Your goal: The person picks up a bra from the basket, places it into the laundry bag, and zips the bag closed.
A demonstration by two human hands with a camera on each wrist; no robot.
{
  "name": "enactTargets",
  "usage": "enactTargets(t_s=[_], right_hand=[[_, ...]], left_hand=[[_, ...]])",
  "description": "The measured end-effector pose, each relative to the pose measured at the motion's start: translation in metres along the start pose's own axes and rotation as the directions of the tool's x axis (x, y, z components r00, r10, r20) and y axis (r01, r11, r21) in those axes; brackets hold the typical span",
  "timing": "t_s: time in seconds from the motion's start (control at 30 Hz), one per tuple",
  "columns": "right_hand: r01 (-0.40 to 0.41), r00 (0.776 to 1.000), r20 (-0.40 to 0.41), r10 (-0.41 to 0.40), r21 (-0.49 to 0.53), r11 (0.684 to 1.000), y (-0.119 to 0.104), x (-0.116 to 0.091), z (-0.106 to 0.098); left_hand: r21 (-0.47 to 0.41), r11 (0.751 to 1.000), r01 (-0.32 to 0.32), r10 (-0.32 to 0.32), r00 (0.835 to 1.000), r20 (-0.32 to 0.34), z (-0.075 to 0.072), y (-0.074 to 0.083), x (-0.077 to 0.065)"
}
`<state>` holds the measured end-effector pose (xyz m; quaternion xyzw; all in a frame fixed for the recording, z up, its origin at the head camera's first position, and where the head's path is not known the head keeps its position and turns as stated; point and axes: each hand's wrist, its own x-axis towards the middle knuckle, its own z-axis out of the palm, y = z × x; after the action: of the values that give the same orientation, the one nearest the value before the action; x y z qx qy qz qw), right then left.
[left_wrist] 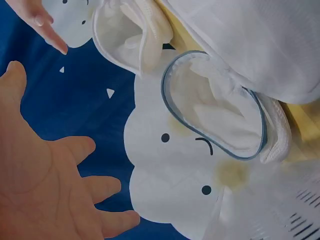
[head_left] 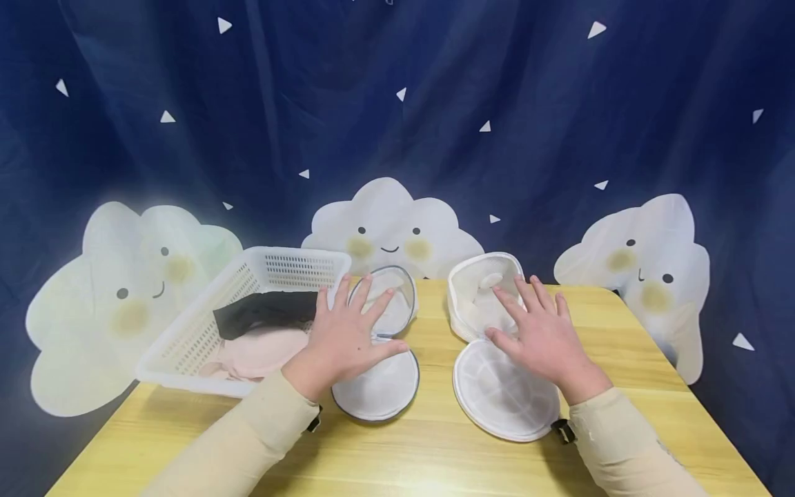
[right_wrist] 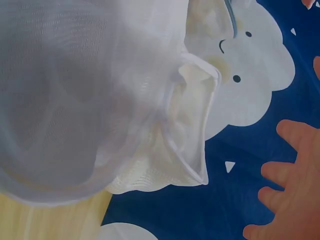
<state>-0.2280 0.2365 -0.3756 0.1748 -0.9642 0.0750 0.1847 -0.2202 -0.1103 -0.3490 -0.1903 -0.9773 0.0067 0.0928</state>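
Observation:
Two white mesh laundry bags stand unzipped on the table, their round lids folded down toward me. The left bag (head_left: 397, 300) has dark blue-grey trim, and its lid (head_left: 381, 390) lies flat in front. All white, the right bag (head_left: 462, 297) opens upward behind its own larger lid (head_left: 503, 400). My left hand (head_left: 348, 338) is held with spread fingers over the left bag, partly covering it. Likewise spread, my right hand (head_left: 546, 338) overlaps the right edge of the other bag in the head view. Both palms show bare in the wrist views.
At the left a white perforated plastic basket (head_left: 304, 258) holds a black cloth (head_left: 263, 310) and a pale pink garment (head_left: 267, 351). Wooden tabletop (head_left: 428, 455) extends between and in front of the bags. A dark blue curtain (head_left: 528, 62) with cloud prints hangs behind.

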Motion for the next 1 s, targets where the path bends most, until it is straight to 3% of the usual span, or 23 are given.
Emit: enactTargets(t_s=[0.3,0.63,0.8,1.0], right_hand=[[-0.064,0.997,0.04,0.061,0.077,0.995,0.008,0.007,0.001],[-0.152,0.984,0.122,0.127,0.219,0.964,0.019,0.022,0.004],[-0.228,0.968,0.171,0.182,0.3,0.927,0.026,0.031,0.008],[-0.289,0.957,0.119,0.263,0.417,0.862,0.034,0.04,0.022]], left_hand=[[0.055,0.998,-0.001,0.001,1.0,0.012,-0.023,-0.008,-0.005],[0.072,0.997,0.012,-0.013,1.0,0.02,-0.045,-0.021,-0.006],[0.064,0.998,0.006,-0.007,1.0,0.025,-0.054,-0.028,-0.003],[0.022,1.0,0.006,-0.006,1.0,0.027,-0.053,-0.04,0.005]])
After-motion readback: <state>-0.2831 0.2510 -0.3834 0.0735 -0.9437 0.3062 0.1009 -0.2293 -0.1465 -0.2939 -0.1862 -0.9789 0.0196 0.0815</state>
